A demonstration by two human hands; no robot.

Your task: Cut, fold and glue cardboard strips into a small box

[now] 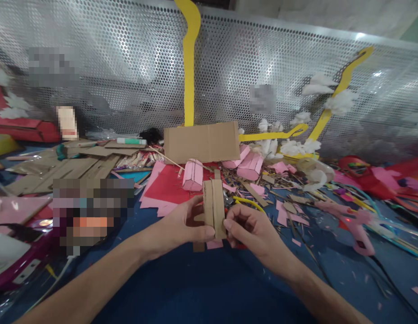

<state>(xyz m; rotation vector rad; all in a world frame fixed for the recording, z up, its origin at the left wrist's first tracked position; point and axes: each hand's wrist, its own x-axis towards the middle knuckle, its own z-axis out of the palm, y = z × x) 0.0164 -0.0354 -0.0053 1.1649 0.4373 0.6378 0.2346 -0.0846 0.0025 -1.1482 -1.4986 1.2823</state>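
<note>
Cardboard piece: the bare brown cardboard piece (pixel 220 202) is between your two hands, in front of you, above the blue surface (pixel 209 288).
Your left hand: the left hand (pixel 178 225) grips its left side, thumb laid across the lower face and fingers curled behind.
Your right hand: the right hand (pixel 251 229) appears to pinch the lower right edge between thumb and bent fingers; you hide part of that contact.
Folding done: your piece looks already shaped into a narrow, ridged form, with a lengthwise line down its near face.
Joining left: you seem to be partway through shaping or closing it; whether that line is a glued seam or a loose edge, I cannot tell.
Paper covering: yours shows none, while the pink box (pixel 193 175) just beyond it has a pink outside, so by comparison yours looks less far along.
Pink glue gun: the pink glue gun (pixel 357 222) lies to your right, well apart from your hands.
Long axis: it runs from your side away toward the pink box, the far end leaning slightly left; how steeply it is raised, you cannot judge from this view.
Ridged face: it points up and back toward you.
</note>
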